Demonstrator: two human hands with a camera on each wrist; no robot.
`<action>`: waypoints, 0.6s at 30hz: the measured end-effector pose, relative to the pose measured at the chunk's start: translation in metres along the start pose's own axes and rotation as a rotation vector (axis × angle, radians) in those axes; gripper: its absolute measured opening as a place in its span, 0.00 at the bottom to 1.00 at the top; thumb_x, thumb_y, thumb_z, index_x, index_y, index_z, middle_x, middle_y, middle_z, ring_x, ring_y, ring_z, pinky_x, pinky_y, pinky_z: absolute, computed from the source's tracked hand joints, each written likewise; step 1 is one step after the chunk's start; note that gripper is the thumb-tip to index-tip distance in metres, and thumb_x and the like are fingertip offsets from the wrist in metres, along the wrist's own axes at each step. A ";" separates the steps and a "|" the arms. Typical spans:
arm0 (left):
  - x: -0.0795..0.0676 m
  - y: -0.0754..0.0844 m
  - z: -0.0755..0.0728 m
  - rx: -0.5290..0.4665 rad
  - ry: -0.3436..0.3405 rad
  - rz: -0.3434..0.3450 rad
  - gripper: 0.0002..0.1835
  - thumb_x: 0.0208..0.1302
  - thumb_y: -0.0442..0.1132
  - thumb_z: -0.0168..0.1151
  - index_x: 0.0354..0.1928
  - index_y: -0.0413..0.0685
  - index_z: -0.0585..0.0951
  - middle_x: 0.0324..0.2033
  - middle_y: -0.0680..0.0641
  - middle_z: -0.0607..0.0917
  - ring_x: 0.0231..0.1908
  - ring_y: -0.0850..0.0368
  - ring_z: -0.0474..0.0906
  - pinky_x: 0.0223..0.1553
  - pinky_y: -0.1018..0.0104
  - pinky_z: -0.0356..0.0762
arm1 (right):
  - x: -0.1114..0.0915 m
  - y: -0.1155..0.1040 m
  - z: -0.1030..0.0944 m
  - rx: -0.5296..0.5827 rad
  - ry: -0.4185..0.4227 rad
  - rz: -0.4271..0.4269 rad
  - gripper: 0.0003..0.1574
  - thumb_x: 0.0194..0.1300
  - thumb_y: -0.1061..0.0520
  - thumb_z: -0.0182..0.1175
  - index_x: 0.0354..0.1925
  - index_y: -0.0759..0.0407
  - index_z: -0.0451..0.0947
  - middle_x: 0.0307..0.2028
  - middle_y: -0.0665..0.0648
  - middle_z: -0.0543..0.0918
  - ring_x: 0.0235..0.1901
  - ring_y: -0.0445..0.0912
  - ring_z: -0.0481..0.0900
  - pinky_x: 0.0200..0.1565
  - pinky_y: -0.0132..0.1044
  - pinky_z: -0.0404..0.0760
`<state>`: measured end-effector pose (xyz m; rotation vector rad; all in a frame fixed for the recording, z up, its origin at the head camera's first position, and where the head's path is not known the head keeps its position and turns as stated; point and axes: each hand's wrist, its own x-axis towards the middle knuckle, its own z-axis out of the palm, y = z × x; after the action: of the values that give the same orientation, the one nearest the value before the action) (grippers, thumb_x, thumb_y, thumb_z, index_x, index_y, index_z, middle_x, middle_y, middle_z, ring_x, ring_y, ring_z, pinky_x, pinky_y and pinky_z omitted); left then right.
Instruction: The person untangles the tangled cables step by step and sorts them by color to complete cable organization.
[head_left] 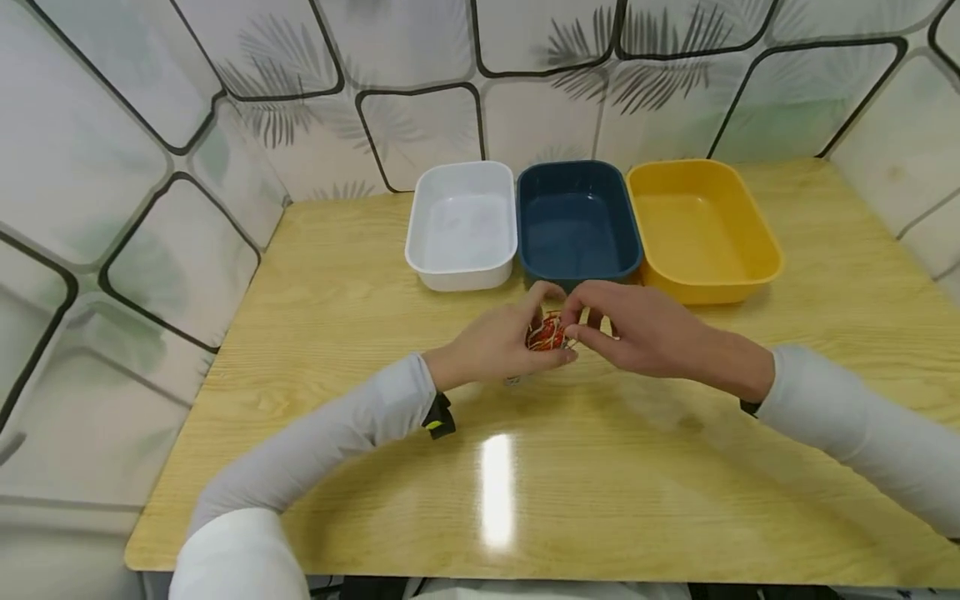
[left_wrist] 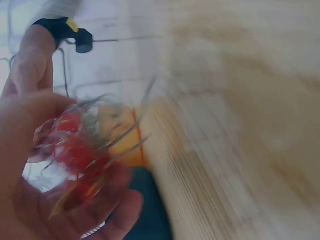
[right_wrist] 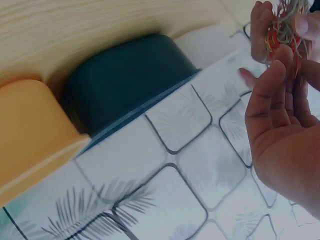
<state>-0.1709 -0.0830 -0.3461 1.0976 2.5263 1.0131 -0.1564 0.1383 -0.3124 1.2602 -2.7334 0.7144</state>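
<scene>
In the head view my left hand (head_left: pixel 510 337) grips a tangle of thin red, yellow and pale grey strands (head_left: pixel 547 333), with fingers and thumb curled round it. My right hand (head_left: pixel 637 329) meets it from the right, thumb and index finger pinching at the edge of the bundle. Loose grey ends stick out of the tangle (left_wrist: pixel 80 145) in the blurred left wrist view, above the left hand's fingers (left_wrist: pixel 120 205). The right wrist view shows the right hand (right_wrist: pixel 285 120) curled close against the strands (right_wrist: pixel 287 32). Exactly what the strands are is unclear.
Behind the hands stand a white bin (head_left: pixel 461 275), a dark blue bin (head_left: pixel 581 271) and a yellow bin (head_left: pixel 712 287), side by side on the wooden table (head_left: pixel 360 500). Patterned panels (head_left: pixel 420 133) rise along the table's back and sides.
</scene>
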 end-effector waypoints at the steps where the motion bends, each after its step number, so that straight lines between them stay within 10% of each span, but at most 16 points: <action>1: -0.001 0.002 -0.003 -0.061 -0.005 -0.001 0.28 0.57 0.63 0.56 0.54 0.60 0.64 0.26 0.53 0.76 0.18 0.61 0.72 0.21 0.67 0.70 | 0.001 -0.003 -0.001 0.018 0.021 -0.003 0.08 0.66 0.44 0.52 0.41 0.43 0.69 0.36 0.39 0.73 0.29 0.34 0.71 0.26 0.30 0.70; 11: -0.019 0.014 -0.028 -0.360 -0.069 0.004 0.13 0.60 0.51 0.59 0.40 0.53 0.73 0.30 0.51 0.80 0.30 0.54 0.77 0.33 0.62 0.74 | -0.012 -0.014 -0.005 0.411 0.053 0.126 0.05 0.70 0.51 0.48 0.42 0.48 0.64 0.28 0.50 0.73 0.26 0.40 0.71 0.24 0.36 0.69; 18: -0.035 0.020 -0.039 -0.339 -0.089 -0.018 0.12 0.60 0.52 0.59 0.39 0.54 0.73 0.27 0.51 0.80 0.27 0.57 0.76 0.32 0.61 0.74 | -0.020 -0.015 -0.002 0.344 0.037 0.097 0.04 0.69 0.54 0.49 0.42 0.47 0.64 0.27 0.48 0.72 0.25 0.39 0.70 0.24 0.33 0.69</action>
<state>-0.1518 -0.1178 -0.3069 0.9939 2.1852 1.2957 -0.1322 0.1454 -0.3094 1.1546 -2.7390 1.2476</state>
